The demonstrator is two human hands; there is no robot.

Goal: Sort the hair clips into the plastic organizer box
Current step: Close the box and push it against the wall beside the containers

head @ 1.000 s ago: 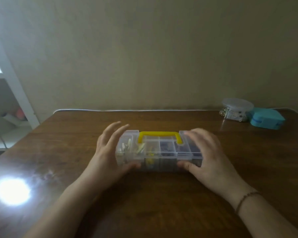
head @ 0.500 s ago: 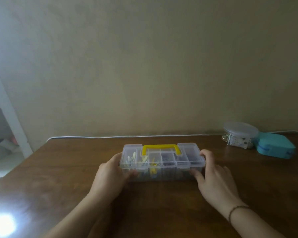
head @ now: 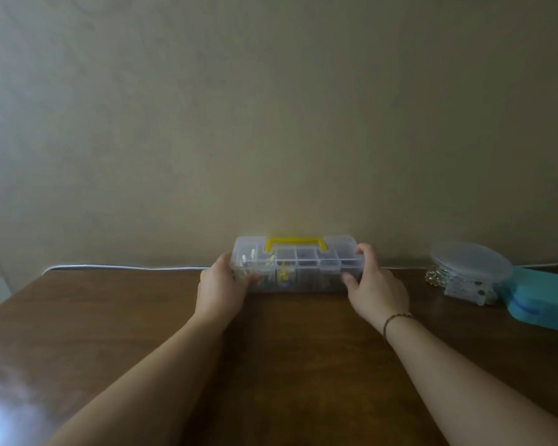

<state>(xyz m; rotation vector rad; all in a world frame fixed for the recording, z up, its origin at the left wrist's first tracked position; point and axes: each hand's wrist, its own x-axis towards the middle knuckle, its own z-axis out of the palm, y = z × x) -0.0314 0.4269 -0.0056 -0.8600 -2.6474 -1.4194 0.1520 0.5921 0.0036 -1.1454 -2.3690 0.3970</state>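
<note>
A clear plastic organizer box (head: 303, 268) with a yellow handle (head: 294, 243) stands at the far edge of the brown table (head: 110, 317), lid closed. Pale and yellow hair clips (head: 252, 256) show through its lid in the left compartments; darker items fill the others. My left hand (head: 221, 289) grips the box's left end, thumb on the front wall. My right hand (head: 376, 284) grips the right end, fingers curled over the top corner and thumb on the front.
A round clear container (head: 464, 272) with small shiny items and a teal case (head: 541, 300) stand at the far right. A white cable (head: 126, 268) runs along the table's back edge against the wall. A bright glare spot lies at the near left.
Both hands have pushed the box away from me toward the wall, and the camera has tilted up. The hands moved from lying over the lid to gripping the two ends.
</note>
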